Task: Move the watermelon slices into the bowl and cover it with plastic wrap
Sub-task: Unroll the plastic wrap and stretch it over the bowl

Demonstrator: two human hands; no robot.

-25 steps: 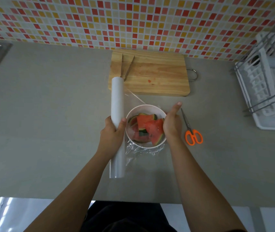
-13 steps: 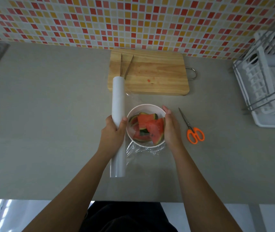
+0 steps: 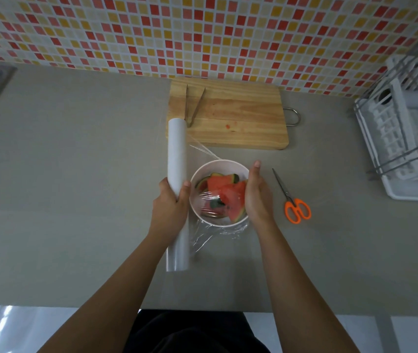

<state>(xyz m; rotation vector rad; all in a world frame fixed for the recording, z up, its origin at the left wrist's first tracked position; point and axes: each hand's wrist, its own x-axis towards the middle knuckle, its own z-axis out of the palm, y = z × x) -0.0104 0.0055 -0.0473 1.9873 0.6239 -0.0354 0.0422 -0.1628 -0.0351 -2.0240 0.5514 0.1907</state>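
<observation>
Watermelon slices (image 3: pixel 225 191) in bowl (image 3: pixel 219 165) at frame centre, blurred under film (image 3: pixel 210 231); left hand (image 3: pixel 171 202) clenched around wrap roll (image 3: pixel 176 159); right hand (image 3: pixel 256 192) flat, fingers extended, against rim, hiding bowl's right edge; scissors (image 3: pixel 293 200) further right.

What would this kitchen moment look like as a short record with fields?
Surface: grey counter
Bowl: white bowl, watermelon slices inside
Wrap: plastic wrap stretched over the bowl, still joined to the roll
Left hand: left hand, grip closed around the roll
Right hand: right hand flat against the bowl's right side
Cutting board: cutting board behind the bowl, tongs on it
Scissors: orange-handled scissors right of the bowl
</observation>
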